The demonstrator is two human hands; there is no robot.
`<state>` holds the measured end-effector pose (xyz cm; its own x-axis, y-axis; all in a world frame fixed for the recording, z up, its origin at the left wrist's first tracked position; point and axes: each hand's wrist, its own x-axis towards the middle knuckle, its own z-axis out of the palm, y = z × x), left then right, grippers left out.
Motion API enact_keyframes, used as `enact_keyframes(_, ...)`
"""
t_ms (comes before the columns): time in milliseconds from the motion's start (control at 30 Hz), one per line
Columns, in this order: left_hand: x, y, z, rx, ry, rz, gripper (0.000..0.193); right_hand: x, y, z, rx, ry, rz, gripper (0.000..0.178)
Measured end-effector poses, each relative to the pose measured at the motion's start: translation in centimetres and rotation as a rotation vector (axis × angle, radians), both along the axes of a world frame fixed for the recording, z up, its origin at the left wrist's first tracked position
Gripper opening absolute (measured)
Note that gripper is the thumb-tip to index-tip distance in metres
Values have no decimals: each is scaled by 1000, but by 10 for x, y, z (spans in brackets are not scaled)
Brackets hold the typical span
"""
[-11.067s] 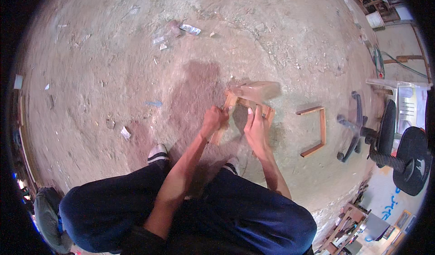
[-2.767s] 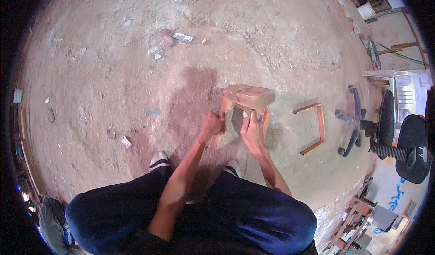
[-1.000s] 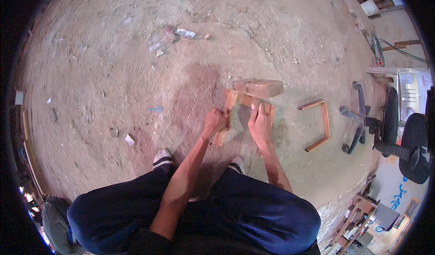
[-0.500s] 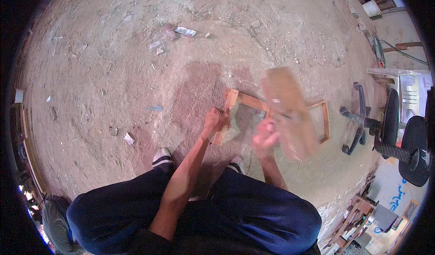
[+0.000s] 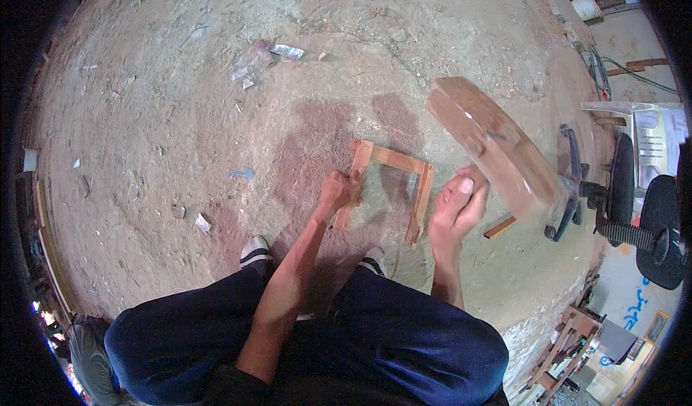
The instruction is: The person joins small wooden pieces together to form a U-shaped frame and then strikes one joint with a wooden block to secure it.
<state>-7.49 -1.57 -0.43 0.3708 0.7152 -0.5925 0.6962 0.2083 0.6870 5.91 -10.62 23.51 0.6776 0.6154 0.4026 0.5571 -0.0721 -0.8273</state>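
Observation:
My left hand (image 5: pixel 339 192) is closed around the left bar of a small wooden frame (image 5: pixel 398 160) on the ground in front of my feet. Three joined bars show, and the side toward me is open. To its right, my right hand (image 5: pixel 456 208) grips a wooden mallet (image 5: pixel 497 143) by the handle. The mallet's long, blocky head is raised well above the ground, tilted from upper left to lower right. Most of the handle is hidden by my fingers. Behind the head lies another wooden frame (image 5: pixel 500 227), with only a corner piece showing.
The ground (image 5: pixel 187 117) is dusty and littered with scraps, including a shiny wrapper (image 5: pixel 287 51) and a blue scrap (image 5: pixel 242 173). A black office chair (image 5: pixel 659 226) lies on its side at the right, beside a white plastic chair (image 5: pixel 613 107). A dark bag (image 5: pixel 94 355) sits at lower left.
My right hand has moved right and lifted the mallet, which now uncovers the frame's right bar and hides most of the second frame. My left hand keeps its hold.

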Motion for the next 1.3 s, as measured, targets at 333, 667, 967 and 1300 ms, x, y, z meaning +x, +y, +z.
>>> enact_keyframes(333, -2, 0, -6, 18, -85, 62, 68, -9, 9, -95, -736, -10, 163, 29)
enact_keyframes(667, -6, -1, -18, 134, 66, -32, 74, -9, 7, 14, -100, -14, 19, 28)
enact_keyframes(967, 4, -1, 4, -74, 3, 14, 70, -14, 1, -110, -825, -68, 173, 28)
enact_keyframes(1300, -3, 0, -10, 35, 67, -11, 68, 6, 13, 13, -268, -105, 39, 27)
